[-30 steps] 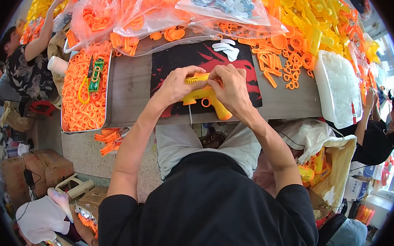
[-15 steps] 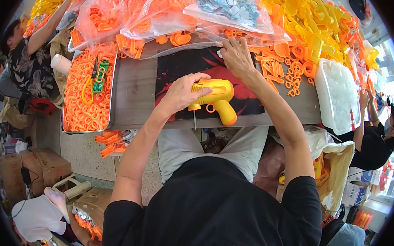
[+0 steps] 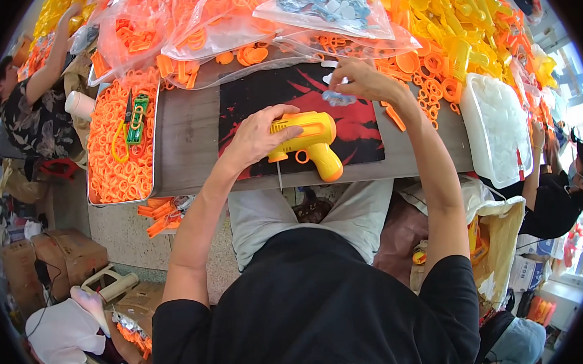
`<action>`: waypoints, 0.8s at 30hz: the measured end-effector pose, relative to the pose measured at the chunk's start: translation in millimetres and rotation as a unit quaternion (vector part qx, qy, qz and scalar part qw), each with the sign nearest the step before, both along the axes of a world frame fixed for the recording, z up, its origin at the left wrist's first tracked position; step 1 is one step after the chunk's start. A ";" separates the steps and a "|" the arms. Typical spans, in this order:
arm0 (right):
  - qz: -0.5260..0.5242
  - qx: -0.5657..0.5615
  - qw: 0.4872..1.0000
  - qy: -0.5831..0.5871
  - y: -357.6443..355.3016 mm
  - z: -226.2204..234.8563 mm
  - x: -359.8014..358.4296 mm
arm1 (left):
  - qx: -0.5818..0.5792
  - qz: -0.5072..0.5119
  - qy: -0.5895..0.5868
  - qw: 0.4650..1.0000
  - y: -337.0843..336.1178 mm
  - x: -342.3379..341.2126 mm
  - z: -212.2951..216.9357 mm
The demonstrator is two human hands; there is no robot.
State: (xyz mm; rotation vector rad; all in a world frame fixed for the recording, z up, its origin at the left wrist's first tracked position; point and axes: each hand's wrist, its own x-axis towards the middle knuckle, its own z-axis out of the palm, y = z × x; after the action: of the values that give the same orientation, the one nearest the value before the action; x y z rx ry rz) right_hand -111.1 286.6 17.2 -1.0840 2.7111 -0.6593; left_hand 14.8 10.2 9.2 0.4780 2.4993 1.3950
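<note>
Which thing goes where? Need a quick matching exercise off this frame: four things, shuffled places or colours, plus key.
Things
1. Yellow toy gun
2. Green object
3. White bin
4. Flat mat

Places or colours
A. black and red
B. lying on orange rings in a tray
C. held in the left grip
D. at the right end of the table

Pairs: 1-C, 2-B, 3-D, 4-A

Brown cardboard boxes (image 3: 76, 256) sit at lower left; a white cylindrical cup (image 3: 79, 105) is beside a silver rectangular metal tray (image 3: 158, 142).
</note>
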 end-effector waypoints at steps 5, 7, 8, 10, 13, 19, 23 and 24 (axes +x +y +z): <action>-0.144 -0.121 0.981 0.056 7.9 0.0 22.4 | 0.034 -0.006 -0.021 0.999 1.5 -1.6 -5.8; -0.196 -0.160 0.968 -0.005 18.9 -6.7 42.2 | 0.034 -0.003 -0.021 0.999 1.8 -1.3 -4.2; -0.217 -0.143 0.965 -0.021 23.8 -13.5 52.3 | 0.033 0.001 -0.021 0.999 2.1 -0.6 -3.6; -0.267 -0.113 0.955 -0.058 20.6 -16.3 73.2 | 0.036 0.006 -0.021 0.999 -2.3 0.6 -5.3; -0.340 -0.043 0.932 0.116 3.9 -38.3 99.5 | 0.059 0.026 -0.006 0.998 1.4 2.3 -9.3; -0.343 -0.062 0.924 0.155 9.1 -57.2 99.3 | 0.049 0.016 -0.030 0.998 -2.3 -2.6 -8.5; -0.317 -0.334 0.877 -0.136 37.7 -39.1 100.0 | 0.071 0.028 0.071 0.995 9.6 -2.9 -5.4; -0.318 -0.365 0.864 -0.137 35.9 -25.6 106.6 | 0.082 0.028 0.141 0.986 13.0 -2.2 -1.9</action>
State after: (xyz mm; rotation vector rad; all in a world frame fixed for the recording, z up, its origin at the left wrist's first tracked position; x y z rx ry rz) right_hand -4.5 322.5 -8.3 -0.0681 2.5511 -1.8795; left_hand 12.6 23.2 7.4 0.6874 2.6428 1.6681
